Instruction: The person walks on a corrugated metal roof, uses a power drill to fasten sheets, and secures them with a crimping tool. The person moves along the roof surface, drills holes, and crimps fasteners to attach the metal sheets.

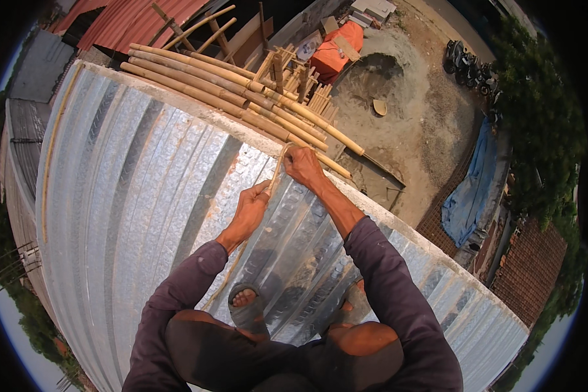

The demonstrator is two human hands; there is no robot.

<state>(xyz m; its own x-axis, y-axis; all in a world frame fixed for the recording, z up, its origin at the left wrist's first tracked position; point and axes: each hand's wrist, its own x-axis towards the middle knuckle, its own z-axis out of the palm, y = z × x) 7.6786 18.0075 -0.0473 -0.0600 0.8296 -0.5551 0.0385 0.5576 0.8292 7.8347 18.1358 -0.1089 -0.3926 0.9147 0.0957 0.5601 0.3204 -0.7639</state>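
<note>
Both hands are right up at the metal deck's [157, 163] far edge: the left hand [249, 206] pinches a thin tan strip [277, 168], and the right hand [303, 167], fingers curled, grips its looped upper end at that edge. The tail slips under the left forearm toward the left foot [245, 302], with bamboo poles [196, 80] just beyond the edge.

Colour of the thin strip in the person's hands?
The thin strip is pale tan; it shows best in the head view, between both hands.
</note>
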